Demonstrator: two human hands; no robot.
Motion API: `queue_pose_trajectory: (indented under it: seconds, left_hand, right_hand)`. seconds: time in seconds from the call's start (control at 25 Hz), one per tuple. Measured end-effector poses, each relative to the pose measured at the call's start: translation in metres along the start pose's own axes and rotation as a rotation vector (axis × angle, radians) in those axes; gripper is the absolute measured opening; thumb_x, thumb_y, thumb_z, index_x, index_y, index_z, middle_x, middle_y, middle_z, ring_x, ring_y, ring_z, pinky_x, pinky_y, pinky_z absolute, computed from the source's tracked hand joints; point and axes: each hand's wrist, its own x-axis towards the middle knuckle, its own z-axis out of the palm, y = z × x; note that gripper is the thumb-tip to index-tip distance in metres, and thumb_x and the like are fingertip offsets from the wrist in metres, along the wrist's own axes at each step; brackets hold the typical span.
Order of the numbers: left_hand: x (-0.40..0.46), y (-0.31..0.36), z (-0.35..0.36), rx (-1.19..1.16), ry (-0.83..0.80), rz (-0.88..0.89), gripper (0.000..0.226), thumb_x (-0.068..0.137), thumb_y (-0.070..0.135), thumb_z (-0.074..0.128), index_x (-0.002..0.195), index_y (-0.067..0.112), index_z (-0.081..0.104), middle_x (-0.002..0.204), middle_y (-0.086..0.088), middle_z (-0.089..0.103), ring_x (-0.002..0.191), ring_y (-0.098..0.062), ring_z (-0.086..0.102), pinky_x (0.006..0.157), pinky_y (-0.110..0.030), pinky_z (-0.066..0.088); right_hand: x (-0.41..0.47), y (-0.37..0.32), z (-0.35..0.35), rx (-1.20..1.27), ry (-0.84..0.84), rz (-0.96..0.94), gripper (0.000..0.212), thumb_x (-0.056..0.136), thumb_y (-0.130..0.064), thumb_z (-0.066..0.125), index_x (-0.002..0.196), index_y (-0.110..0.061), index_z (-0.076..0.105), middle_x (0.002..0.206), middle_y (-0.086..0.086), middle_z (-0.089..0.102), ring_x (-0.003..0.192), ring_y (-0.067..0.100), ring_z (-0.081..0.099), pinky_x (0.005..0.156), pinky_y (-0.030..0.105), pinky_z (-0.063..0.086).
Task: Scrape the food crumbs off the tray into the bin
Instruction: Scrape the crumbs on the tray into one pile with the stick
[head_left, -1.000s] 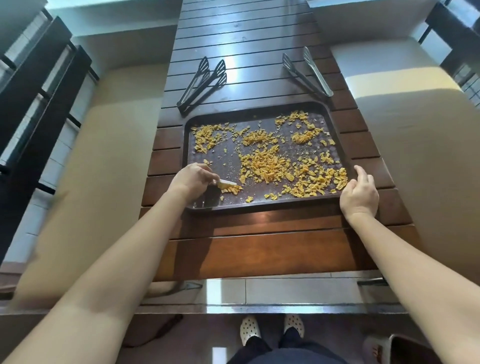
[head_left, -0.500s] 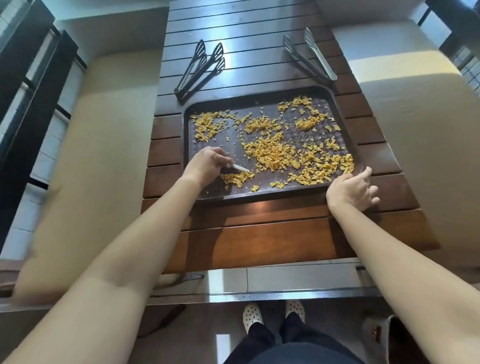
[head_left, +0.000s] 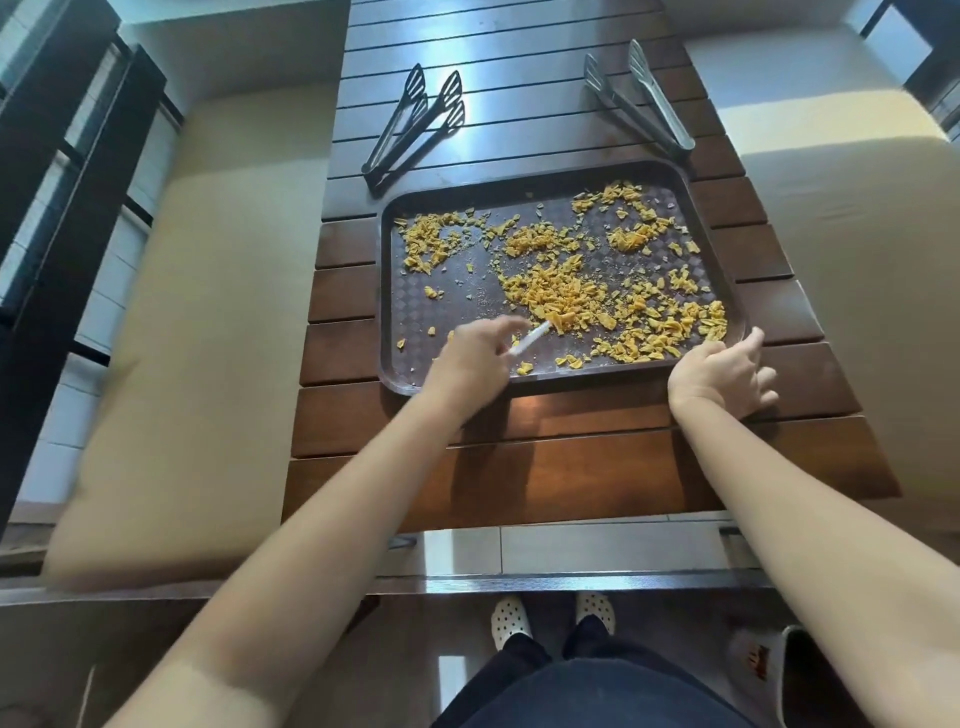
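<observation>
Dark slatted wooden bench (head_left: 571, 467) ahead of you, brown tray (head_left: 387, 312) lying flat on it. Two sets of tongs beyond the tray's far edge: black slotted tongs (head_left: 415, 127) at far left, metal tongs (head_left: 641, 98) at far right, both off the tray. Cushioned seats (head_left: 208, 312) flank the bench on either side.

Orange food crumbs (head_left: 556, 293) scattered over most of the tray, thickest at centre and toward the near right corner; the near left part is mostly bare.

Your left hand (head_left: 470, 361) is over the tray's near edge, fingers curled round a thin white scraper (head_left: 530, 340), its tip touching the centre heap. Hand is motion-blurred, so the exact grip is hard to read.

Your right hand (head_left: 719, 371) lies at the tray's near right corner, fingers spread, thumb against the rim.

A bin (head_left: 789, 670) is just visible on the floor at lower right.
</observation>
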Motion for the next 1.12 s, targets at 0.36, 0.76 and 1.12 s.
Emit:
queue_pose_trajectory:
  seconds: [0.36, 0.76, 1.12]
  left_hand:
    - [-0.026, -0.016, -0.008, 0.169, 0.235, -0.244, 0.025, 0.086, 0.007, 0.051, 0.106, 0.007, 0.067, 0.106, -0.015, 0.061, 0.098, -0.031, 0.059, 0.086, -0.036, 0.047]
    - [-0.031, 0.006, -0.015, 0.044, 0.152, -0.329, 0.020, 0.081, 0.011, 0.055, 0.089, 0.008, 0.074, 0.095, -0.012, 0.071, 0.087, -0.021, 0.063, 0.075, -0.022, 0.047]
    - [-0.024, 0.017, -0.001, -0.054, 0.214, -0.370, 0.023, 0.081, 0.010, 0.054, 0.090, 0.006, 0.074, 0.095, -0.012, 0.071, 0.087, -0.019, 0.062, 0.076, -0.019, 0.042]
  right_hand:
    - [0.000, 0.000, 0.000, -0.001, -0.006, 0.001, 0.048, 0.095, -0.021, 0.033, 0.143, -0.015, 0.034, 0.137, 0.012, 0.053, 0.125, 0.028, 0.041, 0.103, 0.041, 0.024]
    - [0.000, -0.001, -0.001, 0.008, -0.008, -0.002, 0.048, 0.095, -0.021, 0.033, 0.143, -0.015, 0.034, 0.138, 0.011, 0.052, 0.125, 0.027, 0.041, 0.103, 0.041, 0.024]
    - [0.000, 0.001, -0.003, 0.021, -0.041, -0.007, 0.048, 0.095, -0.022, 0.033, 0.143, -0.015, 0.033, 0.138, 0.010, 0.052, 0.125, 0.027, 0.040, 0.102, 0.041, 0.023]
